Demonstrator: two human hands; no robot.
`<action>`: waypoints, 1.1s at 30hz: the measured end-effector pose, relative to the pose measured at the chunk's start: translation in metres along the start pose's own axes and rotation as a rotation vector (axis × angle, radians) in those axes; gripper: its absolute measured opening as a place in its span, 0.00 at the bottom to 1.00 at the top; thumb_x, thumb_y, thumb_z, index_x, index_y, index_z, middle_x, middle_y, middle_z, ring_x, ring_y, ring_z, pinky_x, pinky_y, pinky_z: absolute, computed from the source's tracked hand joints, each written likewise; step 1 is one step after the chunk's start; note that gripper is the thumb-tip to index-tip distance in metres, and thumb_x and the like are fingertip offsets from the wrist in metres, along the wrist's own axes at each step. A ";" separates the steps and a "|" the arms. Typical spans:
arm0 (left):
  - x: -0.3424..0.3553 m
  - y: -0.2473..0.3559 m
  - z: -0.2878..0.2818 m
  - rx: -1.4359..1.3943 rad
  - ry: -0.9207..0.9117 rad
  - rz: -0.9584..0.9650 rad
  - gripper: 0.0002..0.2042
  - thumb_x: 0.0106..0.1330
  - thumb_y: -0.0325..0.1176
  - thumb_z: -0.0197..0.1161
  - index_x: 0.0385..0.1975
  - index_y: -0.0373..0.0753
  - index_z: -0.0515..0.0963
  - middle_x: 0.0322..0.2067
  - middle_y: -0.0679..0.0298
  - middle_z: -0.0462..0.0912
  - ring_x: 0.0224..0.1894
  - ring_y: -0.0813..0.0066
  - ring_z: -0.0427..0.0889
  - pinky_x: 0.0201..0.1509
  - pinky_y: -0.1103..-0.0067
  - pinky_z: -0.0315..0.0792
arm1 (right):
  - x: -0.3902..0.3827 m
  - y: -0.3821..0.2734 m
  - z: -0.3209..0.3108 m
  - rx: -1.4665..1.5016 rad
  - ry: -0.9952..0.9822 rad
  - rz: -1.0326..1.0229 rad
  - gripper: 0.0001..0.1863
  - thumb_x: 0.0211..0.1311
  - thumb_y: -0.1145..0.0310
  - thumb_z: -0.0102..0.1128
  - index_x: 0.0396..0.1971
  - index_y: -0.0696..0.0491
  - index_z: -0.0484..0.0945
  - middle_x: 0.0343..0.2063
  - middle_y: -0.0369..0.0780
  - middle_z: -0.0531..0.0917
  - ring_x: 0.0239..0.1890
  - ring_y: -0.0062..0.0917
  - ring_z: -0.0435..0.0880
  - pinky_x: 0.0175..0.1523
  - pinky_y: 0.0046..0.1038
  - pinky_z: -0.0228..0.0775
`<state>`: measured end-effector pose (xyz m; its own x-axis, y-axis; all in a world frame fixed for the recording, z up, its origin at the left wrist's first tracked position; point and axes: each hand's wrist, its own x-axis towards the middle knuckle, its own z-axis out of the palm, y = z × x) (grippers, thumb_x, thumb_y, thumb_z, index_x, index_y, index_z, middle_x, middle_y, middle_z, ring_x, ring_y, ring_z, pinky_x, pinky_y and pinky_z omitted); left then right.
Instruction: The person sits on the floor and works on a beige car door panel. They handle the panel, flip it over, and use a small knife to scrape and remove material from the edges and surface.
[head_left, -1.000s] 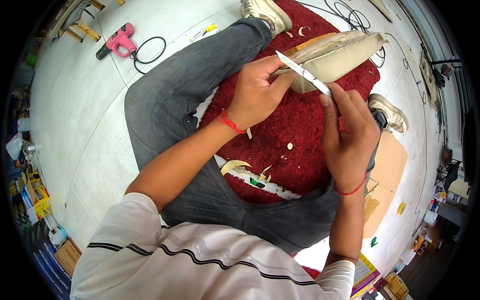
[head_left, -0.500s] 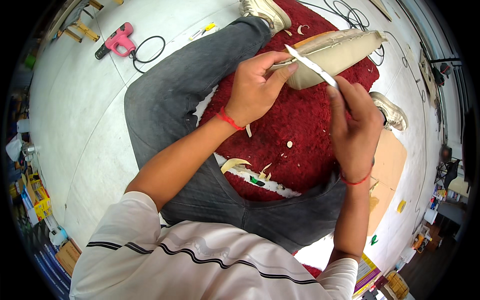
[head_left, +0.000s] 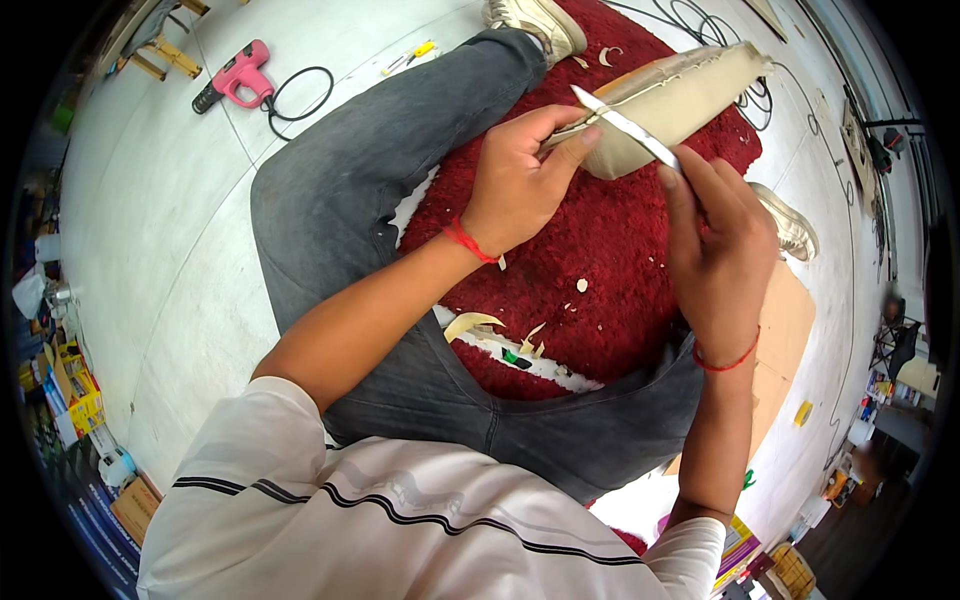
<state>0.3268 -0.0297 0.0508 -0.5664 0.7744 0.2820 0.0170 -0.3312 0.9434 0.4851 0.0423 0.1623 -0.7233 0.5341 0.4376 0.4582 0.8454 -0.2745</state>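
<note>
A long cream upholstered panel [head_left: 660,118], covered in leather-like material, rises at a slant over the red rug. Its back side shows a raw, rough-cut edge and a strip of orange-brown. My left hand [head_left: 530,170] pinches the near end of the cover's edge between thumb and fingers. From the right, my right hand [head_left: 722,245] grips a slim white pointed knife [head_left: 632,128]. The knife lies across the cover's edge, its tip just beyond my left fingertips. Whether the blade touches the material I cannot tell.
The shaggy red rug [head_left: 560,250] lies between my legs, with cream scraps [head_left: 472,323] on it. A pink heat gun [head_left: 240,78] with a cord rests at the far left, near a yellow-ended tool [head_left: 410,57]. Black cable [head_left: 705,30] coils at the back; cardboard [head_left: 785,330] lies right.
The panel's far end has swung up and slightly left, showing more of its cut edge. My right hand has shifted a little right and down, the knife staying across the edge.
</note>
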 end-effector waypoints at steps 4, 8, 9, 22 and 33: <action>-0.004 -0.003 -0.005 0.040 -0.007 0.024 0.13 0.74 0.35 0.64 0.48 0.29 0.81 0.38 0.69 0.85 0.40 0.88 0.78 0.45 0.85 0.74 | 0.007 -0.001 0.002 -0.010 -0.054 -0.066 0.07 0.64 0.70 0.64 0.40 0.53 0.83 0.23 0.43 0.77 0.24 0.40 0.78 0.30 0.36 0.68; 0.001 -0.001 -0.003 0.040 -0.013 0.011 0.13 0.74 0.34 0.64 0.48 0.29 0.81 0.39 0.69 0.85 0.40 0.88 0.78 0.45 0.85 0.74 | 0.008 0.018 -0.008 0.054 -0.085 0.031 0.06 0.64 0.71 0.64 0.39 0.52 0.84 0.23 0.43 0.77 0.24 0.39 0.78 0.30 0.36 0.68; 0.000 -0.002 -0.003 0.047 -0.006 0.021 0.13 0.74 0.34 0.64 0.48 0.29 0.81 0.39 0.69 0.85 0.40 0.88 0.78 0.45 0.85 0.74 | 0.009 0.017 -0.005 0.056 -0.067 -0.008 0.05 0.64 0.71 0.64 0.39 0.52 0.84 0.23 0.43 0.76 0.24 0.38 0.78 0.29 0.35 0.67; -0.002 -0.010 -0.007 0.029 0.037 0.045 0.12 0.72 0.33 0.64 0.45 0.29 0.81 0.35 0.65 0.86 0.36 0.86 0.79 0.40 0.83 0.75 | 0.037 0.030 -0.004 -0.076 -0.101 -0.288 0.09 0.64 0.70 0.64 0.42 0.53 0.85 0.29 0.44 0.82 0.29 0.39 0.82 0.33 0.36 0.72; -0.005 -0.012 -0.008 -0.032 0.017 0.002 0.10 0.73 0.33 0.64 0.44 0.31 0.81 0.35 0.67 0.85 0.37 0.87 0.79 0.40 0.84 0.75 | 0.046 0.016 0.017 0.597 -0.121 0.059 0.16 0.61 0.70 0.70 0.46 0.62 0.83 0.25 0.35 0.82 0.28 0.12 0.74 0.36 0.20 0.71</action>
<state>0.3231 -0.0335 0.0367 -0.5806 0.7643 0.2806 -0.0078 -0.3498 0.9368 0.4503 0.0805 0.1637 -0.7753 0.5466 0.3165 0.1558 0.6511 -0.7428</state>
